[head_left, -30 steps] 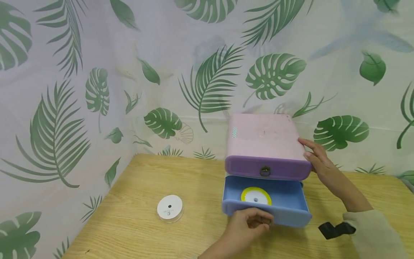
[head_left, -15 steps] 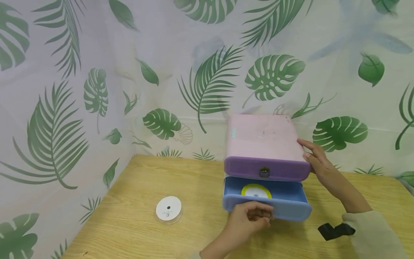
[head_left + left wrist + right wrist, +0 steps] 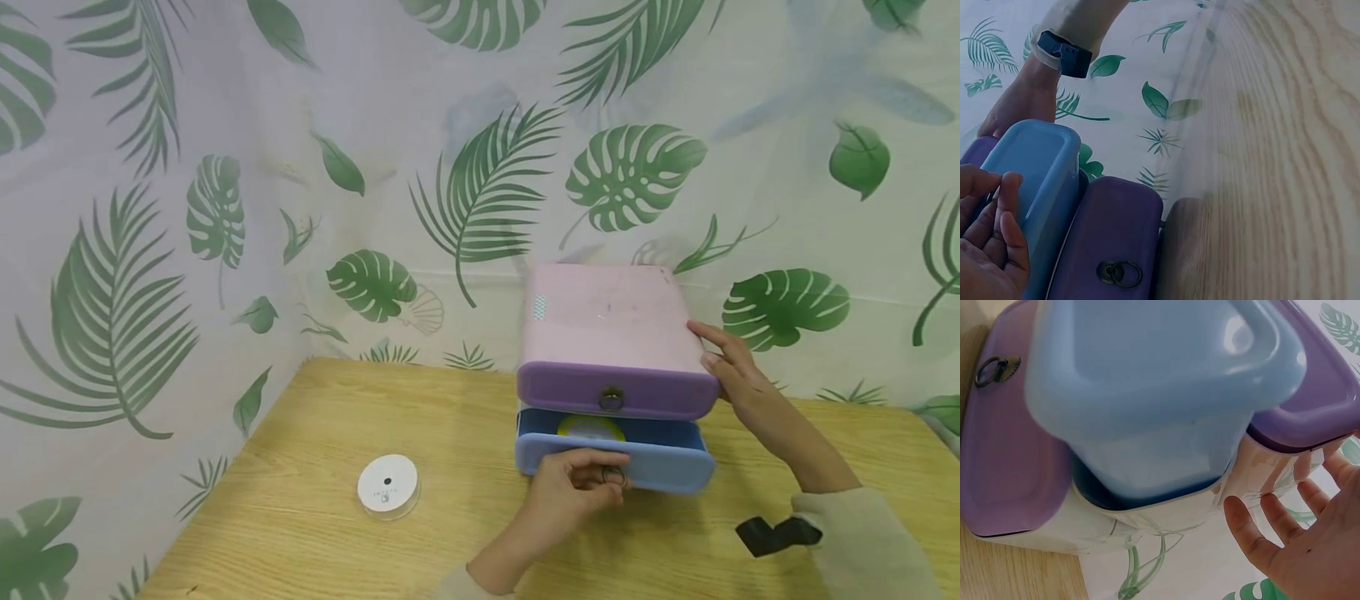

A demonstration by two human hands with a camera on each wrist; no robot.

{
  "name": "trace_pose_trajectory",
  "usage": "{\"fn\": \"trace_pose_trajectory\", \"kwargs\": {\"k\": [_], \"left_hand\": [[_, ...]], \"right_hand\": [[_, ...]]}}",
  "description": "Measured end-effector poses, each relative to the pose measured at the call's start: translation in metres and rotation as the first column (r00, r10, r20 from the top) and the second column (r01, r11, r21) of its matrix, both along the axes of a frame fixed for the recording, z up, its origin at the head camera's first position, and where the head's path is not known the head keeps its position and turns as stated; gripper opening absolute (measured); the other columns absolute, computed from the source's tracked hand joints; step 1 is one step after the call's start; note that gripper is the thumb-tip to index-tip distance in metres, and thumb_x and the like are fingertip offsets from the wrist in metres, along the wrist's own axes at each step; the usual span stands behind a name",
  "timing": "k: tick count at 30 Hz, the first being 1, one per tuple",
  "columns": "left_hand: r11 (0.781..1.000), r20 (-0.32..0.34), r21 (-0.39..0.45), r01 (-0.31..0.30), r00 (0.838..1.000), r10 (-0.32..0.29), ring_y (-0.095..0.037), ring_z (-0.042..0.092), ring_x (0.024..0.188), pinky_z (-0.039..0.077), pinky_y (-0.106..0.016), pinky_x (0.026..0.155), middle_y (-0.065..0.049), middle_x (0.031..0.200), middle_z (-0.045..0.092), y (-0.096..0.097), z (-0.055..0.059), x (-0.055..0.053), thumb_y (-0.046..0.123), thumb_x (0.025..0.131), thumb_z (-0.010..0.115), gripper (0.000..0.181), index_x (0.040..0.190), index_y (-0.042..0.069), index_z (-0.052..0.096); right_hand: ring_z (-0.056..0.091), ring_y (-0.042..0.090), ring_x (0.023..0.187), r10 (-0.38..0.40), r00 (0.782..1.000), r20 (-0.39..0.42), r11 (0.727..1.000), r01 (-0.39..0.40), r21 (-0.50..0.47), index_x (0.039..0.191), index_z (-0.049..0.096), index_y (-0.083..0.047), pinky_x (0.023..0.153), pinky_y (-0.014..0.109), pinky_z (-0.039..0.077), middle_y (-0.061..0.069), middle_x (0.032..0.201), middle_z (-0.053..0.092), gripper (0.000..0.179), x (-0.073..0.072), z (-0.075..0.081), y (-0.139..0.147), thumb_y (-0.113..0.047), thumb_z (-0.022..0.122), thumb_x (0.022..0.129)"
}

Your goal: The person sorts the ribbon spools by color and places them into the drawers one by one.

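Observation:
My left hand [image 3: 562,500] pinches the small metal ring pull [image 3: 613,475] on the blue drawer [image 3: 667,467] of a small drawer cabinet [image 3: 607,321]. That drawer stands partly out, with a yellow-rimmed white disc [image 3: 591,428] inside, its near part hidden by the drawer front. In the left wrist view the left thumb and fingers [image 3: 1007,200] meet in front of the blue front. My right hand [image 3: 742,375] rests on the cabinet's right side, fingers extended; the right wrist view shows these fingertips [image 3: 1238,515] along the pale side wall.
A white spool [image 3: 387,485] lies on the wooden table [image 3: 315,550] left of the cabinet. Purple drawers sit above and below the blue one; the lower purple drawer [image 3: 1116,225] has its own ring pull. A leaf-print cloth [image 3: 480,183] hangs close behind.
The blue drawer has slid inward toward the cabinet, and my left hand has moved forward with it. Less of the disc shows now. My right hand keeps its place on the cabinet's side.

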State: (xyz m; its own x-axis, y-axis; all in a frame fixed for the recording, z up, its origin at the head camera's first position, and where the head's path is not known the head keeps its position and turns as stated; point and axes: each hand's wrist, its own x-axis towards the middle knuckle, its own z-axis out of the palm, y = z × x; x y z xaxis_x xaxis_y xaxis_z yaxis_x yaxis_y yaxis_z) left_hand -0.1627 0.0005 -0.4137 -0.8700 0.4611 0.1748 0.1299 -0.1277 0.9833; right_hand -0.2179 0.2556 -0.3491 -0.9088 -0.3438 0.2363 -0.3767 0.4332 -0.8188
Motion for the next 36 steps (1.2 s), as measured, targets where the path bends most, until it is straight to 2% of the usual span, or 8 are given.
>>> {"fn": "trace_pose_trajectory", "kwargs": {"k": [4, 12, 15, 18, 21, 26, 36], "left_hand": [[1.000, 0.010, -0.008, -0.008, 1.000, 0.008, 0.000, 0.063, 0.073, 0.054, -0.019, 0.072, -0.025, 0.098, 0.067, 0.001, 0.000, -0.008, -0.001, 0.082, 0.063, 0.029, 0.111, 0.001, 0.064], [1.000, 0.100, -0.019, -0.022, 0.995, 0.024, -0.016, 0.067, 0.087, 0.055, -0.026, 0.077, -0.018, 0.100, 0.069, 0.003, -0.002, -0.023, 0.002, 0.082, 0.065, 0.028, 0.109, 0.008, 0.067], [1.000, 0.092, -0.020, -0.019, 0.996, 0.020, -0.025, 0.067, 0.092, 0.055, -0.025, 0.076, -0.019, 0.100, 0.069, 0.003, -0.004, -0.027, 0.001, 0.082, 0.065, 0.029, 0.110, 0.009, 0.067], [1.000, 0.092, -0.018, -0.015, 0.996, 0.017, -0.028, 0.066, 0.095, 0.054, -0.023, 0.076, -0.019, 0.101, 0.068, 0.004, -0.006, -0.030, 0.000, 0.082, 0.064, 0.030, 0.111, 0.009, 0.066], [0.999, 0.096, -0.028, -0.016, 0.995, 0.019, -0.024, 0.067, 0.093, 0.054, -0.023, 0.075, -0.018, 0.100, 0.069, 0.004, -0.007, -0.032, -0.001, 0.082, 0.064, 0.031, 0.111, 0.010, 0.066], [0.998, 0.105, -0.049, -0.035, 0.994, 0.040, -0.017, 0.067, 0.089, 0.054, -0.023, 0.073, -0.017, 0.099, 0.069, 0.004, -0.010, -0.036, -0.001, 0.081, 0.065, 0.031, 0.110, 0.011, 0.067], [0.997, 0.114, -0.077, -0.031, 0.993, 0.040, -0.010, 0.067, 0.084, 0.055, -0.038, 0.080, -0.015, 0.098, 0.069, 0.004, -0.009, -0.041, 0.002, 0.082, 0.065, 0.029, 0.110, 0.010, 0.067]], "right_hand": [[0.032, -0.012, 0.113, 0.008, 1.000, -0.001, 1.000, -0.008, 0.005, 0.148, 0.009, -0.026, 0.082, 0.005, 0.038, 0.007, 0.152, -0.002, 0.047, 0.000, 0.001, 0.000, -0.028, 0.020, 0.103], [0.031, -0.011, 0.114, 0.040, 0.999, -0.014, 0.999, -0.041, -0.013, 0.149, 0.007, -0.024, 0.082, 0.006, 0.038, 0.009, 0.151, -0.003, 0.048, -0.003, 0.000, 0.001, -0.024, 0.020, 0.103], [0.030, -0.011, 0.114, 0.042, 0.999, -0.016, 0.999, -0.042, -0.018, 0.149, 0.008, -0.024, 0.082, 0.006, 0.038, 0.009, 0.151, -0.003, 0.048, -0.003, -0.001, 0.002, -0.024, 0.020, 0.103], [0.033, -0.011, 0.113, 0.037, 0.999, -0.012, 0.999, -0.037, -0.016, 0.149, 0.008, -0.024, 0.081, 0.007, 0.039, 0.011, 0.150, -0.002, 0.048, -0.002, -0.002, 0.001, -0.024, 0.020, 0.103], [0.037, -0.010, 0.110, 0.036, 0.999, -0.012, 0.999, -0.036, -0.013, 0.149, 0.008, -0.024, 0.081, 0.007, 0.040, 0.012, 0.149, -0.001, 0.048, -0.001, -0.002, 0.001, -0.024, 0.020, 0.103], [0.035, -0.011, 0.112, 0.025, 1.000, -0.016, 1.000, -0.025, -0.015, 0.149, 0.009, -0.024, 0.081, 0.007, 0.040, 0.009, 0.149, 0.002, 0.047, 0.000, -0.002, 0.000, -0.023, 0.020, 0.103], [0.036, -0.010, 0.112, 0.025, 1.000, -0.012, 1.000, -0.026, -0.014, 0.149, 0.008, -0.024, 0.082, 0.008, 0.040, 0.008, 0.148, 0.002, 0.047, 0.001, 0.000, 0.000, -0.026, 0.019, 0.103]]}}
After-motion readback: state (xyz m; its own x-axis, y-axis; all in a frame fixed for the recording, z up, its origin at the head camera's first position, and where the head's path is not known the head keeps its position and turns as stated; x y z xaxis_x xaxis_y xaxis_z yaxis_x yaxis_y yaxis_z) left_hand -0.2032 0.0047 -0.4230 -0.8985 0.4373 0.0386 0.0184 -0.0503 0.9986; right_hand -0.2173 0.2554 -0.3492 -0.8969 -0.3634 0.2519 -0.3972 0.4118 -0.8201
